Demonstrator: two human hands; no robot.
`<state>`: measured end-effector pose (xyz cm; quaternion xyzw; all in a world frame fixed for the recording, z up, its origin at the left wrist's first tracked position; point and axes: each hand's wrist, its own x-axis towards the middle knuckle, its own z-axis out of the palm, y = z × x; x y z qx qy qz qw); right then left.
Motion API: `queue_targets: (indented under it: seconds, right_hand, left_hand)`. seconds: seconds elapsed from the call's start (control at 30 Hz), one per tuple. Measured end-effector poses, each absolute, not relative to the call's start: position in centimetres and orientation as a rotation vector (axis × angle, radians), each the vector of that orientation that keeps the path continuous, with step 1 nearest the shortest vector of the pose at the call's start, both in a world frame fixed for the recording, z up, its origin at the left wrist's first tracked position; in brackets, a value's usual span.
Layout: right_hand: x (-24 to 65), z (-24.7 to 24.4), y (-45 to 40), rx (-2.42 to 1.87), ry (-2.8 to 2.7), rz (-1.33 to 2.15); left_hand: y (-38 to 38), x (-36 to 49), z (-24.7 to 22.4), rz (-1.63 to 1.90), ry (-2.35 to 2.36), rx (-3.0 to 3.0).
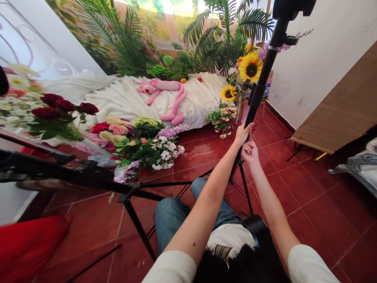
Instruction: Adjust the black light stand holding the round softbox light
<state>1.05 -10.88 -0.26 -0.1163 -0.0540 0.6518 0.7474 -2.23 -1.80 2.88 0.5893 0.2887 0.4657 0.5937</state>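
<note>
A black tripod (257, 97) stands in front of me, its pole rising toward the upper right and its legs spread on the floor. My left hand (243, 135) is wrapped around the pole, low on the upright. Just below and to the right, my right hand (249, 151) is closed beside the same pole. Its fingers are curled in, and whatever lies between them is hidden. Sunflowers (251, 68) show directly behind the pole, above my hands.
Another black tripod (129, 188) spreads its legs at my left. Flower bunches (144, 145) sit beyond it, before a white-draped platform (203, 94) carrying a pink plush toy (171, 86). A brown board (332, 102) leans at right. Red cloth (29, 243) lies lower left.
</note>
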Motion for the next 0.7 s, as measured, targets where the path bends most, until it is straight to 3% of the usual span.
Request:
queue_targets:
  seconds: [0.17,0.3,0.4,0.53,0.7]
  right_hand:
    - [1.6,-1.3,-10.7,-1.022,-0.583,1.127]
    - [3.3,-0.5,-12.0,-1.817,-1.259,0.533]
    - [4.4,0.4,-13.1,-2.145,-1.595,0.144]
    - [5.8,1.5,-13.4,-2.063,-1.503,-0.019]
    - [7.4,5.8,-11.8,-1.598,-1.329,-0.229]
  left_hand:
    - [-1.8,-2.1,2.8,1.108,0.669,1.374]
    - [-1.7,-2.1,2.6,1.110,0.663,1.383]
    - [-1.8,-2.1,2.5,1.102,0.665,1.375]
    - [-2.0,-2.2,2.6,1.094,0.670,1.370]
    - [-2.0,-2.4,2.6,1.112,0.660,1.404]
